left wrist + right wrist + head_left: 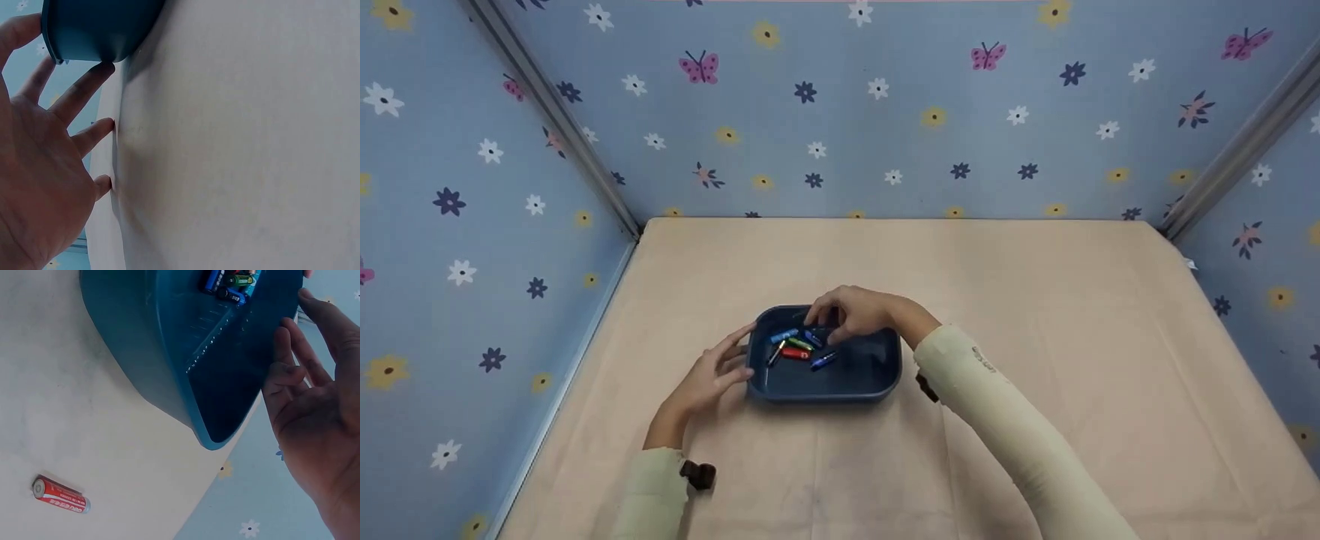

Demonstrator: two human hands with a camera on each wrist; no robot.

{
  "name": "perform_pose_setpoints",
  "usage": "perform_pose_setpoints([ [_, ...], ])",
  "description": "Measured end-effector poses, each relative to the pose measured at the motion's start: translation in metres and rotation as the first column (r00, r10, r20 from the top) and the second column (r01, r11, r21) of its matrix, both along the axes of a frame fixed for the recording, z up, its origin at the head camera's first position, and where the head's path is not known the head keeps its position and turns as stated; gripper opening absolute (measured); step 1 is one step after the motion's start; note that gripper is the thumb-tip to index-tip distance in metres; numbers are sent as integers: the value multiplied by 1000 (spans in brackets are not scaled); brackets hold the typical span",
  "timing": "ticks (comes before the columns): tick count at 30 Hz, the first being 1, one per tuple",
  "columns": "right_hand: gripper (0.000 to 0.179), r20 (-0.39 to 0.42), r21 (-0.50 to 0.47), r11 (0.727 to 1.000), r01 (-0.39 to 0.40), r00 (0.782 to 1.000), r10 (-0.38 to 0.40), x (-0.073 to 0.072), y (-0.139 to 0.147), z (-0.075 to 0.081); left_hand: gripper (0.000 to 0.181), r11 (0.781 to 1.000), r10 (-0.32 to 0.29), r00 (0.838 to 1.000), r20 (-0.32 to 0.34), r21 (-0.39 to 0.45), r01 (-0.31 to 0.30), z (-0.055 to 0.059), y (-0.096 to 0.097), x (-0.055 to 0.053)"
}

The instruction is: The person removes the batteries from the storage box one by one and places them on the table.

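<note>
A dark blue plastic bin (825,396) with rounded corners stands on the table. Several small batteries lie loose in its left half, among them a red battery (795,353), a green battery (800,344) and a blue battery (823,361). My left hand (709,382) rests against the bin's left end, thumb and fingers spread, fingertips at the wall. Over the bin's far side, my right hand (859,311) reaches down with loosely bent fingers above the batteries; nothing shows between them. In the right wrist view, another red battery (61,495) lies on the table outside the bin.
A pale cloth (720,262) with creases covers the table. Blue flowered panels (885,112) rise behind it and at both sides, with metal posts (555,112) in the corners. Small dark cameras (699,475) sit on the wrists over light sleeves.
</note>
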State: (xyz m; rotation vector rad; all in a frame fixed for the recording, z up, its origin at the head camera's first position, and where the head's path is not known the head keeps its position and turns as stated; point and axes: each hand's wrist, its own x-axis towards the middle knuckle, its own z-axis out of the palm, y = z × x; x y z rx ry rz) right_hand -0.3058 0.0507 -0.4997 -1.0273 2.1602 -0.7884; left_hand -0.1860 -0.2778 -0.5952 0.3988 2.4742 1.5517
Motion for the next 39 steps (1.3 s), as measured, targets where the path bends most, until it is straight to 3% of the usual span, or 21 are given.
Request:
perform_pose_setpoints([
  [8, 47, 45, 85, 995, -54, 998, 50, 3, -7, -13, 76, 1000, 5, 1000, 19, -9, -5, 0, -1, -1],
  [20, 45, 24, 188, 976, -107, 994, 104, 11, -14, -31, 76, 999, 26, 1000, 19, -31, -25, 0, -1, 0],
  [24, 46, 41, 191, 975, -116, 993, 110, 13, -13, -33, 76, 1000, 9, 1000, 14, -6, -9, -1, -1, -1],
  [31, 48, -1, 229, 964, -136, 990, 140, 17, -12, -34, 77, 1000, -5, 1000, 15, 12, 5, -1, -1, -1],
  [39, 52, -8, 284, 952, -111, 993, 118, 21, -10, -33, 77, 1000, 7, 999, 33, 10, -7, 1, 0, 0],
])
